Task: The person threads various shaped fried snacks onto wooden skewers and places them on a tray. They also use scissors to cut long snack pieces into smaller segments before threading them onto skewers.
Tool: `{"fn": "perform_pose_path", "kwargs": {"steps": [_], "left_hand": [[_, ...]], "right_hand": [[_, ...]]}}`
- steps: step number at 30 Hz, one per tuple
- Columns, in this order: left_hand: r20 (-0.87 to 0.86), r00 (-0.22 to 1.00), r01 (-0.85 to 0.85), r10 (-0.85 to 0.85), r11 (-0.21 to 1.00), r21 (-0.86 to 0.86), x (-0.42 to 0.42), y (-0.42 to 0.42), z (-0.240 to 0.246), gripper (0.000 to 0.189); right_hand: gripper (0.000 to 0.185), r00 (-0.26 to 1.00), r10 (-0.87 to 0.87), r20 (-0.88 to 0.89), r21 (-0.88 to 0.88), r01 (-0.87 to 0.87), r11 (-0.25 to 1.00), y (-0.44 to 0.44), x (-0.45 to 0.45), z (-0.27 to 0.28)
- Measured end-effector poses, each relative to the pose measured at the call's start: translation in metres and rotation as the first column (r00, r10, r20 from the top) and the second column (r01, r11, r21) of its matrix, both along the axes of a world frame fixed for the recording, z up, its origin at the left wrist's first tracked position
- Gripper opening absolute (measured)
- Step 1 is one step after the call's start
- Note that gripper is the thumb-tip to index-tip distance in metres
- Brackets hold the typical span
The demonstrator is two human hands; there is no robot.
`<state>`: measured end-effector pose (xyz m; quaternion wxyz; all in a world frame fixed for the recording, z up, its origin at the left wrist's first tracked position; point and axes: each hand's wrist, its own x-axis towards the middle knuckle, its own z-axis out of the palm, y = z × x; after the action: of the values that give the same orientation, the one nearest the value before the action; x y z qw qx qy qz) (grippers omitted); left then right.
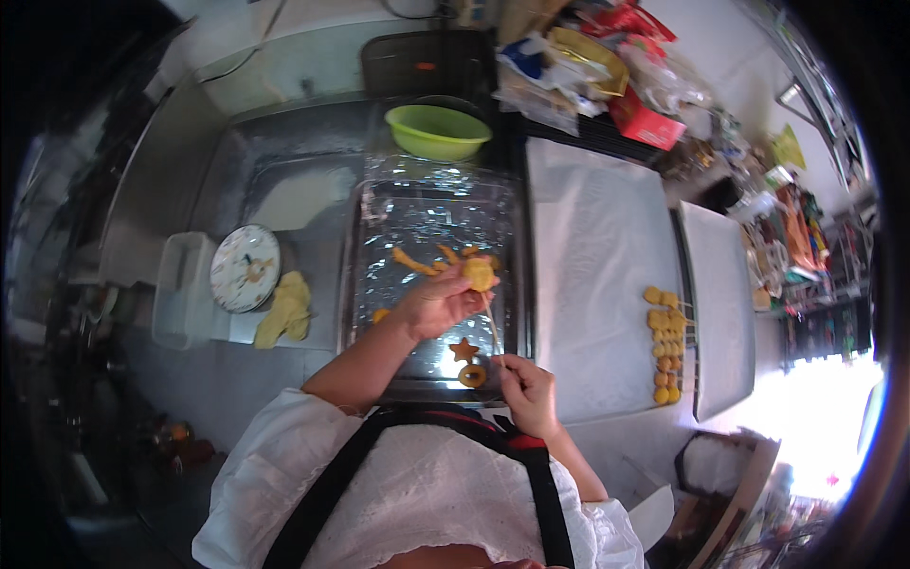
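Observation:
Between the fingers of my left hand (pixel 442 302) is a round yellow food piece (pixel 478 274), held above a wet, shiny metal tray (pixel 426 220). My right hand (pixel 527 395) grips the lower end of a thin wooden skewer (pixel 492 323), whose upper end meets the piece; how deep it goes I cannot tell. Near my right hand lie a star-shaped piece (pixel 464 349) and a ring-shaped piece (pixel 472 375). Just beyond my left hand are several orange-yellow pieces, one of them a long strip (pixel 412 262). Another orange piece (pixel 381 315) partly shows beside my left forearm.
Skewered pieces (pixel 667 345) line the right edge of a paper-lined tray (pixel 597 249); another lined tray (pixel 721 306) lies beyond. A green basin (pixel 439 133) stands at the back. To the left are a patterned plate (pixel 246 269), a yellow cloth (pixel 286 311) and a clear plastic container (pixel 183 291).

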<state>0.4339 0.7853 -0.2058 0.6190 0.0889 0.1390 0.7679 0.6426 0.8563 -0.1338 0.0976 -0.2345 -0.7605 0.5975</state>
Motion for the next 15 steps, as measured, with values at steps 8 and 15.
{"fn": "perform_pose_path", "kwargs": {"steps": [8, 15], "left_hand": [[-0.017, 1.000, -0.015, 0.015, 1.000, 0.015, 0.009, -0.008, 0.007, 0.049], [-0.122, 0.991, -0.063, 0.060, 0.998, -0.022, 0.018, -0.007, 0.007, 0.056]], "right_hand": [[0.020, 1.000, 0.019, 0.007, 0.126, -0.020, 0.992, -0.003, -0.001, 0.001], [0.020, 0.997, -0.051, 0.057, 0.094, 0.046, 0.995, -0.009, 0.000, 0.008]]}}
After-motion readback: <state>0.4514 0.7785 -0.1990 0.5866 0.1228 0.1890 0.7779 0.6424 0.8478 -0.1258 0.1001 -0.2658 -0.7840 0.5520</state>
